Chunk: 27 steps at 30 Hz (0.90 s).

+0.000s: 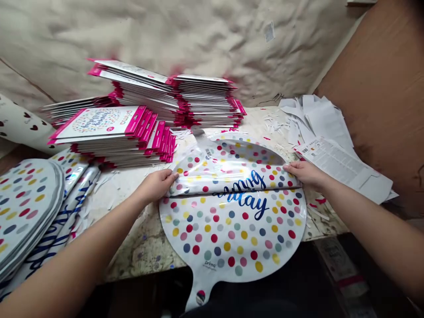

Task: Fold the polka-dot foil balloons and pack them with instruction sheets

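A flat foil balloon [232, 238] with coloured dots and blue lettering lies in front of me, partly folded over across its middle. Its tail hangs past the table's front edge. My left hand [161, 182] pinches the fold at its left end, thumb and fingers closed on the foil. At the right end, my right hand [304, 173] grips the same fold between thumb and fingers. The far part of the balloon curves up slightly behind the fold.
Several stacks of pink-edged packages [109, 121] stand at the back left. Flat dotted balloons [29, 198] are piled at left. White papers [344, 163] and scraps lie on the right of the worn table [142, 251]. A brown board [377, 97] rises at right.
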Available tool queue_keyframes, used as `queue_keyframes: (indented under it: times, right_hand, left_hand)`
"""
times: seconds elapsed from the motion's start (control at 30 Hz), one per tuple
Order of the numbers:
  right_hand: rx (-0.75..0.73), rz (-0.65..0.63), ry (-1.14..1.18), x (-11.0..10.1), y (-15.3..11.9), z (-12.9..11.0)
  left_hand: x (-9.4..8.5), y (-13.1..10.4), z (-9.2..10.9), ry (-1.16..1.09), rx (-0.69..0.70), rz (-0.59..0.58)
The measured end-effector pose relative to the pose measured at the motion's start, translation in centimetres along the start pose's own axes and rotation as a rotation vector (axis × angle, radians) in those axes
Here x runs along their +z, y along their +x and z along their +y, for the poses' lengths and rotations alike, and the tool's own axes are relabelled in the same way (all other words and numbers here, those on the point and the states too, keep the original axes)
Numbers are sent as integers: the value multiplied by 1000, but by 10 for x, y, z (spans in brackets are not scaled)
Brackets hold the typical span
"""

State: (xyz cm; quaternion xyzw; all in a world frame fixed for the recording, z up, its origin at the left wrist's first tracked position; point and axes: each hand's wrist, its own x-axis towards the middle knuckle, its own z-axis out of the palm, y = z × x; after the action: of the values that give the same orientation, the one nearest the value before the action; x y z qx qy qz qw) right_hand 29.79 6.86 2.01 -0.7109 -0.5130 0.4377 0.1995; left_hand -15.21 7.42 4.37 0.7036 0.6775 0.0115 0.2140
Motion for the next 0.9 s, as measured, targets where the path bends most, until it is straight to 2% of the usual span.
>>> queue_keyframes:
  times: [0.07, 0.1, 0.17, 0.2, 0.27, 0.33, 0.4, 0.47, 0.5, 0.53, 0.57, 0.6, 0.67, 0.7, 0.77, 0.87, 0.9]
  right_hand:
    - [-47, 92, -171, 5, 3, -1]
    - [-59, 132, -243, 7, 4, -1]
    - [-69, 187, -327, 8, 8, -3]
    - [-69, 203, -342, 8, 10, -4]
    - [-59, 237, -366, 4, 17, -8]
    - [-31, 293, -411, 1, 21, -18]
    - [-12, 413, -525, 6, 18, -34]
    - [-106, 529, -671, 29, 4, -57]
    - [-217, 547, -725, 47, -6, -70]
    - [-383, 459, -741, 69, -18, -81]
    - [-548, 278, -762, 92, -29, -90]
    - [-646, 154, -776, 114, -40, -96]
    - [-713, 24, -788, 143, -55, -92]
    - [-688, -1, -787, 147, -59, -83]
    - [-564, 28, -783, 130, -62, -54]
    - [-313, 209, -780, 74, -60, -3]
    - [-258, 305, -797, 57, -60, 9]
  left_hand:
    - [4, -1, 12, 172, -32, 175]
    - [8, -6, 20, 250, 12, 294]
    - [20, -21, 38, 342, 223, 454]
    - [28, -30, 47, 355, 346, 439]
    - [43, -46, 61, 372, 456, 265]
    - [55, -56, 67, 382, 412, 115]
    - [62, -59, 67, 382, 347, 64]
    - [64, -57, 64, 378, 324, 58]
    - [64, -55, 63, 376, 318, 60]
    - [64, -54, 62, 373, 315, 59]
    - [65, -53, 62, 372, 312, 61]
    - [66, -52, 61, 372, 311, 66]
    - [68, -52, 60, 376, 310, 84]
    - [68, -51, 59, 379, 313, 94]
    - [68, -51, 57, 377, 324, 104]
    - [63, -48, 59, 346, 352, 63]
    - [61, -47, 64, 337, 368, 53]
